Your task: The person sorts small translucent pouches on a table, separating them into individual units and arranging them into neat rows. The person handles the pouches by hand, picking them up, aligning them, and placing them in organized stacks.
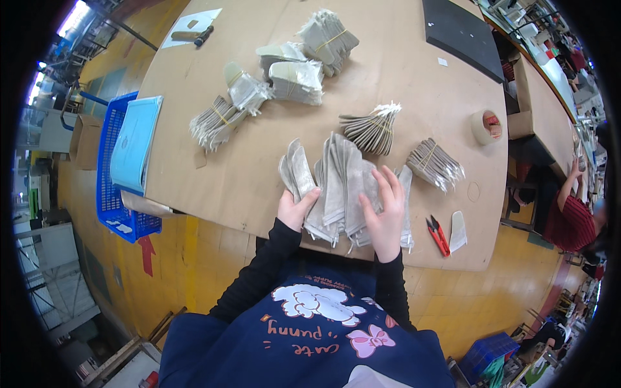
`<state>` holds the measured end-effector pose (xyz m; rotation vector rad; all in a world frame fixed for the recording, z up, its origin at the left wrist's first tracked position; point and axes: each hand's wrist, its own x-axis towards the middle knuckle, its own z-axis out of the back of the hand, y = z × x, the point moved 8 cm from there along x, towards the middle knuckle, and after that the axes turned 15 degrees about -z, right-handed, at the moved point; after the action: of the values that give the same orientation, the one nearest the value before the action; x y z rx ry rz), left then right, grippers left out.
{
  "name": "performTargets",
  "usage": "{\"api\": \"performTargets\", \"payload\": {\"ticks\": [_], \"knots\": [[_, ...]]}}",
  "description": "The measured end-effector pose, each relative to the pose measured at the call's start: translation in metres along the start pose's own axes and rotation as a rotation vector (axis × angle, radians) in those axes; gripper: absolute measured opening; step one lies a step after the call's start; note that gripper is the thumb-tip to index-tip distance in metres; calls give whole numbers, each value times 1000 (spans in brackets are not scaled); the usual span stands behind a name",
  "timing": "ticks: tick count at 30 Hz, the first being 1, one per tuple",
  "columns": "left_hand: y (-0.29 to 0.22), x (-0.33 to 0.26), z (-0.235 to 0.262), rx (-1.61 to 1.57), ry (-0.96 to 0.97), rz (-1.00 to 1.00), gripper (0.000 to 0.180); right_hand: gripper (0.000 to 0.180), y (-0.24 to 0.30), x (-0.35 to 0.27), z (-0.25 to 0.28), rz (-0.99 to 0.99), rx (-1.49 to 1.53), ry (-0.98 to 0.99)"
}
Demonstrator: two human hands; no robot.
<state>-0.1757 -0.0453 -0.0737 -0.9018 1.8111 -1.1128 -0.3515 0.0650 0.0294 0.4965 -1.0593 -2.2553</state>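
Observation:
Near the table's front edge, my left hand (296,208) is closed around a few grey insole-shaped fabric pieces (297,169), its thumb laid over their lower end. Beside them spreads a loose pile of the same grey pieces (341,184) with frayed lower edges. My right hand (387,210) rests over the pile's right side, fingers and thumb apart. Under and beyond that hand a few more pieces (406,194) show in part. Just past the pile lies a fanned bundle (372,129), and a banded bundle (435,165) sits to its right.
Several banded bundles (296,81) lie farther back. Red-handled snips (438,236) and one single piece (458,231) are at the right front. A tape roll (482,127) and a dark board (462,39) stand farther right. A blue basket (110,194) adjoins the left edge.

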Motion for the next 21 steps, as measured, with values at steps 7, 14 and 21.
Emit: {"api": "performTargets", "payload": {"ticks": [7, 14, 21], "knots": [[4, 21, -37, -65, 130, 13, 62, 62, -18, 9, -14, 109, -500, 33], [17, 75, -76, -99, 161, -136, 61, 63, -37, 66, -8, 210, -541, -77], [8, 111, -115, 258, 525, -87, 60, 58, -36, 126, 10, 357, -481, -53]]}}
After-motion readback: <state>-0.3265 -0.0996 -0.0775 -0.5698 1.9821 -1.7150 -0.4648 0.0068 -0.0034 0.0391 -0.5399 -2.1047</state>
